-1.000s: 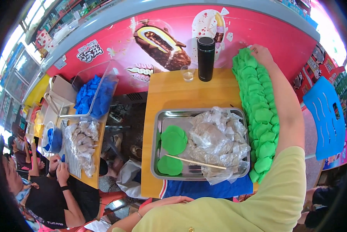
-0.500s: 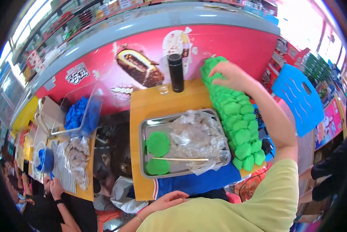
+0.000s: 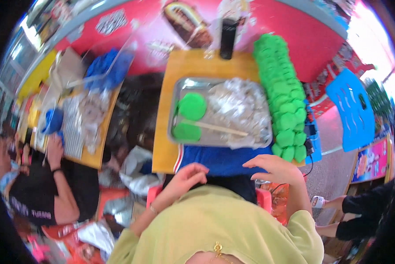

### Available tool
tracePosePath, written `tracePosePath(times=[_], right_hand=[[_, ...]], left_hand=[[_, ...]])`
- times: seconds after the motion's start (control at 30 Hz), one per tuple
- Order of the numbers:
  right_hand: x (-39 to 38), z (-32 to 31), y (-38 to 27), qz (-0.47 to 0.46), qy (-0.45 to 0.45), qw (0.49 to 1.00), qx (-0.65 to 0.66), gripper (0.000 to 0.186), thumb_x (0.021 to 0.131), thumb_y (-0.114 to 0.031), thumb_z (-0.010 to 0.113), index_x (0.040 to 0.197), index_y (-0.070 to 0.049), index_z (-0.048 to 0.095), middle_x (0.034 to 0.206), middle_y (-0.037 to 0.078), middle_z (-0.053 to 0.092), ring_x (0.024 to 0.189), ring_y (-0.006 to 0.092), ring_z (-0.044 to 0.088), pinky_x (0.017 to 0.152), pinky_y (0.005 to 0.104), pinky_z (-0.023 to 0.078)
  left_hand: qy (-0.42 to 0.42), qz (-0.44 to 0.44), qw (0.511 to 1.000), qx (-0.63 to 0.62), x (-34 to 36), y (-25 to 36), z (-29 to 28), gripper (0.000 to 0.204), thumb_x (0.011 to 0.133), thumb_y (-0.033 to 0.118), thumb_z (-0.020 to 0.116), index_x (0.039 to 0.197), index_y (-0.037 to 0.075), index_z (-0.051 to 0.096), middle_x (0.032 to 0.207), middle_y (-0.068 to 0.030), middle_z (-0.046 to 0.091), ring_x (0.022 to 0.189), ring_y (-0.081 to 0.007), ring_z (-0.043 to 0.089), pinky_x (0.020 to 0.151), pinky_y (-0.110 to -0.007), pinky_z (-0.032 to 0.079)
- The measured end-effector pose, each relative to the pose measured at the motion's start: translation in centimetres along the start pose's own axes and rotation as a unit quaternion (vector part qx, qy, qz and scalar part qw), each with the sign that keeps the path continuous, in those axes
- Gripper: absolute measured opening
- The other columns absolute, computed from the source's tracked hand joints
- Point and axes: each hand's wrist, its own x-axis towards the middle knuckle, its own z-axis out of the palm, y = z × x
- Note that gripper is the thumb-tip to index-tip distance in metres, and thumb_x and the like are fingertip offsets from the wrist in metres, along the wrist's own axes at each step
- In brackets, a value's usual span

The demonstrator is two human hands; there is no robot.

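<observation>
Both of my hands hang just in front of the table's near edge, by a blue cloth (image 3: pixel 215 160). My left hand (image 3: pixel 186 179) is loosely curved and empty, its thumb and fingers a little apart. To the right, my right hand (image 3: pixel 274 168) is open with fingers stretched out, near the lower end of a long stack of green, scalloped soft pieces (image 3: pixel 282 83). Beyond the hands lies a metal tray (image 3: pixel 176 99). It holds two flat green discs (image 3: pixel 192 105), a thin light stick (image 3: pixel 221 128) and a heap of clear plastic with pale contents (image 3: pixel 241 105).
A black flask (image 3: pixel 227 39) stands at the far side of the wooden table (image 3: pixel 162 152). On the right is a blue plastic chair back (image 3: pixel 351 110). At left, another person's hand (image 3: pixel 54 152) works at a second table beside a clear bin (image 3: pixel 98 83) of blue pieces.
My right hand has come down from the far end of the green stack to the near table edge. My left hand shows more fully, and the view has tilted downward.
</observation>
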Motion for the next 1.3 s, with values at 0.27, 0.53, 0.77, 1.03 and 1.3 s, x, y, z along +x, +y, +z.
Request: tracePosePath(times=[0.27,0.53,0.77,1.03,1.3], right_hand=[[4.4,5.3,-1.2,-0.026,-0.033,0.999,0.021,0.035,0.084,-0.020,0.064,0.115,-0.004,0.058,0.103,0.012,0.062,0.096,0.0277,0.059,0.083,0.0360,0.048],[7.9,8.2,-2.3,-0.035,-0.022,0.998,0.036,0.034,0.083,-0.020,0.064,0.112,-0.005,0.058,0.100,0.014,0.061,0.095,0.0314,0.057,0.083,0.0386,0.046],[8.8,9.9,-0.5,-0.019,-0.070,0.997,-0.006,0.031,0.083,-0.023,0.061,0.110,-0.007,0.058,0.097,0.011,0.061,0.093,0.0291,0.058,0.082,0.0385,0.047],[9.9,8.2,-0.1,-0.033,-0.066,0.997,0.034,0.032,0.083,-0.022,0.062,0.111,-0.007,0.058,0.097,0.011,0.061,0.093,0.0293,0.058,0.083,0.0385,0.047],[11.2,6.8,-0.5,-0.040,-0.040,0.997,0.060,0.033,0.083,-0.021,0.063,0.112,-0.006,0.059,0.100,0.011,0.062,0.096,0.0292,0.058,0.084,0.0384,0.046]], left_hand=[[0.153,0.158,0.950,0.220,1.5,2.0,-3.7,0.015,0.086,0.008,0.062,0.099,0.002,0.060,0.089,-0.0033,0.061,0.084,-0.0133,0.059,0.077,-0.027,0.046],[0.178,0.286,0.784,0.521,9.7,3.6,-7.8,0.026,0.075,0.009,0.069,0.099,0.004,0.059,0.093,-0.0117,0.061,0.093,-0.0307,0.058,0.081,-0.037,0.045],[0.187,0.223,0.703,0.649,17.0,2.3,-9.0,0.035,0.073,0.025,0.072,0.100,0.007,0.058,0.100,-0.0129,0.058,0.097,-0.0330,0.055,0.081,-0.042,0.046],[0.107,0.059,0.703,0.701,18.5,2.7,-9.6,0.029,0.072,0.026,0.070,0.091,0.007,0.059,0.092,-0.0110,0.060,0.084,-0.0302,0.061,0.069,-0.041,0.049],[0.106,0.171,0.730,0.654,17.7,3.3,-9.4,0.018,0.074,0.018,0.067,0.081,0.004,0.060,0.086,-0.0138,0.061,0.084,-0.0313,0.062,0.071,-0.041,0.051]])
